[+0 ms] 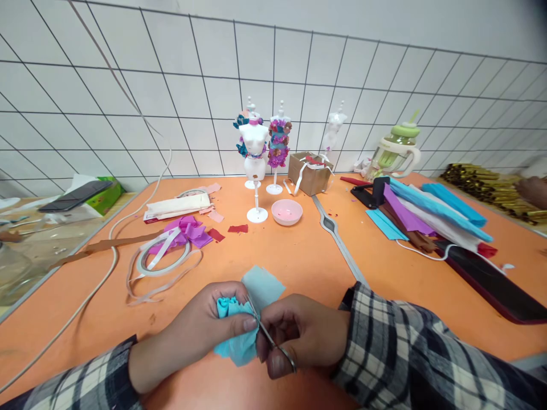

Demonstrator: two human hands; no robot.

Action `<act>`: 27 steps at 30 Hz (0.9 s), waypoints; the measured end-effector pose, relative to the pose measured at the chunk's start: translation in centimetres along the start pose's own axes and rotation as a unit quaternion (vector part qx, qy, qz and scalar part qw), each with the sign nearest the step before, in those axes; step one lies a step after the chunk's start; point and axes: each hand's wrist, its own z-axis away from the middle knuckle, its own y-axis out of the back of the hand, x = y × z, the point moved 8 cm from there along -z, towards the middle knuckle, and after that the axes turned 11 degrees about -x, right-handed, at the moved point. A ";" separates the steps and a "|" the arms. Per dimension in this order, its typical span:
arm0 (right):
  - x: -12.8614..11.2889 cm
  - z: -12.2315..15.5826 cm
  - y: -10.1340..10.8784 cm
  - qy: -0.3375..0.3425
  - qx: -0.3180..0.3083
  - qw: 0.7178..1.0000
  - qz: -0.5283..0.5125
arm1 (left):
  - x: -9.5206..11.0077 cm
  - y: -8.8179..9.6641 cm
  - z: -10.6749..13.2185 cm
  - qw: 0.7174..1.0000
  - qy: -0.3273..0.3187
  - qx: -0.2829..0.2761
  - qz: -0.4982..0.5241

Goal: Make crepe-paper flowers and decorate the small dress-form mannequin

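My left hand (200, 327) is closed around a bunched piece of light blue crepe paper (237, 333), thumb pressed on its top. My right hand (297, 336) grips small metal scissors (270, 339), whose blades point up-left into the gathered paper beside my left thumb. A flat corner of the same pale blue paper (262, 285) sticks out beyond my hands over the orange table (299, 256). Both sleeves are plaid.
Small white dress-form mannequins (255, 154) with paper decorations stand at the back, next to a pink bowl (286, 212) and a brown box (310, 172). Tape rolls and ribbon (162, 259) lie left; stacked coloured paper (427, 213) and a dark tray (491, 282) right.
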 end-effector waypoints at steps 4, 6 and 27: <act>0.0 0.0 0.0 0.000 0.003 1.000 -0.005 | 0.1 -0.1 0.1 1.000 -0.001 -0.004 -0.003; 0.0 -0.1 0.0 0.001 0.003 1.000 -0.003 | 0.1 -0.3 0.1 1.000 0.002 -0.009 0.000; 0.1 -0.2 0.1 0.012 0.007 1.000 -0.012 | 0.3 -0.4 0.0 1.000 -0.014 -0.012 -0.011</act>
